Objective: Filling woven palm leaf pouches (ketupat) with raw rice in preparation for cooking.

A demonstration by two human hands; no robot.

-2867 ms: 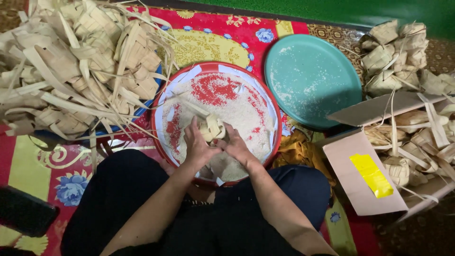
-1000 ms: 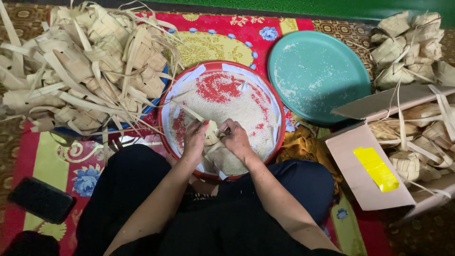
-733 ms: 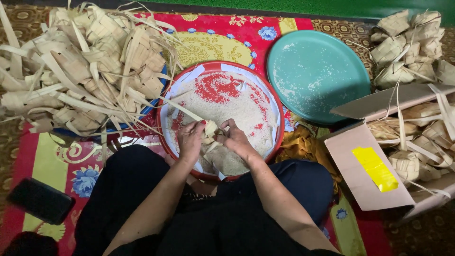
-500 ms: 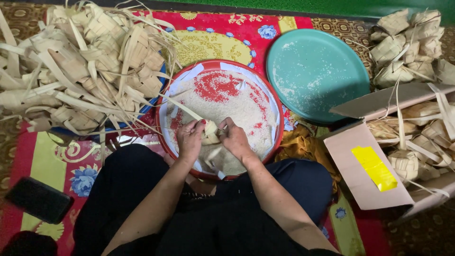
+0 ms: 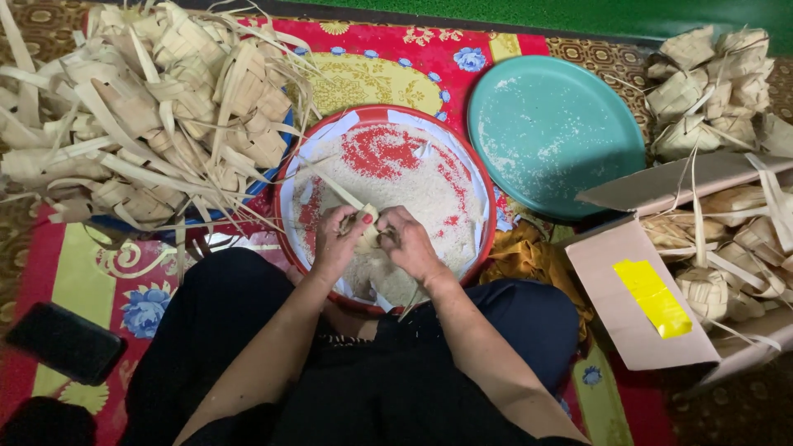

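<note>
From the head view, the left hand and right hand both close around a small woven leaf pouch, held over the rice in the red tray. Empty woven pouches are heaped just left of the tray; a teal plate lies to its right.

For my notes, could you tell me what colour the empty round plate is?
Teal green, seen best in the head view: the plate.

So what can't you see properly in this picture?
- Head view: the woven pouch is mostly covered by the left hand and right hand, so its opening is hidden.
- The cardboard box runs off the right edge.
- The leaf pile is cut off at the left edge.
- The red tray has its near rim behind the arms.
</note>
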